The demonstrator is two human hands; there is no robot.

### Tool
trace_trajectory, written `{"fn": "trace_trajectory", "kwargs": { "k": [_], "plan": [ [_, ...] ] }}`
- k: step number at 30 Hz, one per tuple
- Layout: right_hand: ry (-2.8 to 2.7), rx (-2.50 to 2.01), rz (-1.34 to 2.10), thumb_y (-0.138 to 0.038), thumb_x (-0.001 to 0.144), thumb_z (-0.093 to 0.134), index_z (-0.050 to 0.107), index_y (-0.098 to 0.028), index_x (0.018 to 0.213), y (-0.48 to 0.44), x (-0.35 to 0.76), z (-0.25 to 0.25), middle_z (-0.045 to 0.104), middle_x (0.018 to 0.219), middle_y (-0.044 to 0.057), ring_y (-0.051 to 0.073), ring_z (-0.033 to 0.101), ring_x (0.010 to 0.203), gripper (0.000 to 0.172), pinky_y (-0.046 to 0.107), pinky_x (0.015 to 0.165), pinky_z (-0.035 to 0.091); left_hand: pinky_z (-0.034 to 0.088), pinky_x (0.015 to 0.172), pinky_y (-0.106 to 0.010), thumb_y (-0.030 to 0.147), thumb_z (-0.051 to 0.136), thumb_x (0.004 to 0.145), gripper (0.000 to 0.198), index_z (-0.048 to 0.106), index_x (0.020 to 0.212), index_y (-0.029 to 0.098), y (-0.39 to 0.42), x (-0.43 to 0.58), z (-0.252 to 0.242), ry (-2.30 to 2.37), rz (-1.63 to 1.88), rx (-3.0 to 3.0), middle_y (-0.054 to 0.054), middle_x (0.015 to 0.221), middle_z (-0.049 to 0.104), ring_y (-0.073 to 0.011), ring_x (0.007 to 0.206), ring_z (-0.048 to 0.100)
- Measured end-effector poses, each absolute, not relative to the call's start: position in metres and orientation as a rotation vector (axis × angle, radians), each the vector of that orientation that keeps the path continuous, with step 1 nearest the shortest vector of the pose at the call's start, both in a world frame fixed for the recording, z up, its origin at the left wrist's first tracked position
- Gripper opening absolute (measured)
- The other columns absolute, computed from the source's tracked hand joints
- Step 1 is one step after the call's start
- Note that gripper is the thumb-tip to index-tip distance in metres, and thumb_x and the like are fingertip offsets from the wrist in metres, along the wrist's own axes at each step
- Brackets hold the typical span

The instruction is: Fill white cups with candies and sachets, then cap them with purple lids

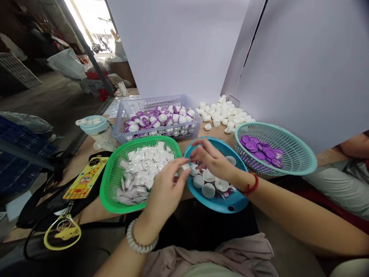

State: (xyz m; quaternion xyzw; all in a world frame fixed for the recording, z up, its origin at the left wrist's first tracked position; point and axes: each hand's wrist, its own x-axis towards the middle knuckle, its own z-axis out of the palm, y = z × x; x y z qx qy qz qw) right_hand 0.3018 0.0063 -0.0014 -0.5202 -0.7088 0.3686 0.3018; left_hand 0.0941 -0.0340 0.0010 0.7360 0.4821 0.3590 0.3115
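Note:
My left hand [165, 186] hovers between the green basket [111, 181] of small white packets and the blue bowl [230, 202], fingers pinched on a small white piece I cannot name. My right hand [211, 159] is over the blue bowl, fingers curled and slightly blurred, meeting the left fingertips near the bowl's left rim. Several white round caps [208, 189] lie in the bowl under my right hand. My left wrist bears a pale bead bracelet, my right a red one.
A lilac crate [127, 132] holds white-and-purple assembled pieces behind the baskets. Loose white caps [226, 113] pile at the back. A teal basket [300, 163] with purple discs stands right. A phone in a yellow case [85, 179] and a lidded jar [96, 129] lie left. Another person's arm [354, 146] shows far right.

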Motion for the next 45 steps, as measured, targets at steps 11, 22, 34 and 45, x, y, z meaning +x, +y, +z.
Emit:
{"fn": "trace_trajectory", "kwargs": {
  "k": [11,22,34,45],
  "plan": [
    [-2.437,-1.922,0.633,-0.019,0.080,0.079,0.081,-0.024,0.094,0.050,0.351,-0.041,0.082,0.098,0.009,0.030,0.074,0.092,0.015,0.032,0.072,0.047,0.056,0.093,-0.038,0.015,0.089,0.070,0.047,0.082,0.115,0.028,0.019,-0.002,-0.018,1.545,-0.283,2.293,-0.008,0.109,0.077,-0.0301,0.105,0.073],
    [-2.155,-1.718,0.487,-0.033,0.094,0.066,0.071,-0.024,0.091,0.020,0.367,-0.016,0.080,0.093,0.005,0.026,0.071,0.088,0.011,0.034,0.075,0.048,0.059,0.098,-0.048,0.041,0.072,0.100,0.026,0.073,0.110,0.017,0.024,0.015,-0.027,1.753,-0.501,2.283,-0.008,0.117,0.075,-0.0246,0.108,0.072],
    [-1.788,-1.544,0.848,-0.024,0.086,0.072,0.072,-0.022,0.094,0.008,0.372,-0.018,0.078,0.085,0.002,0.021,0.071,0.073,0.008,0.034,0.071,0.054,0.055,0.085,-0.042,0.047,0.064,0.089,0.023,0.073,0.086,0.026,0.030,-0.005,0.026,1.705,0.232,2.218,-0.009,0.102,0.075,-0.0313,0.093,0.071],
    [-1.583,-1.003,1.336,-0.034,0.086,0.079,0.069,-0.022,0.092,-0.025,0.312,0.005,0.073,0.085,0.001,0.013,0.063,0.061,0.016,0.024,0.048,0.054,0.052,0.080,-0.032,0.043,0.061,0.102,0.019,0.064,0.105,0.024,-0.023,0.085,0.028,1.123,0.689,1.889,-0.002,0.100,0.068,-0.0198,0.089,0.064]
  ]
}}
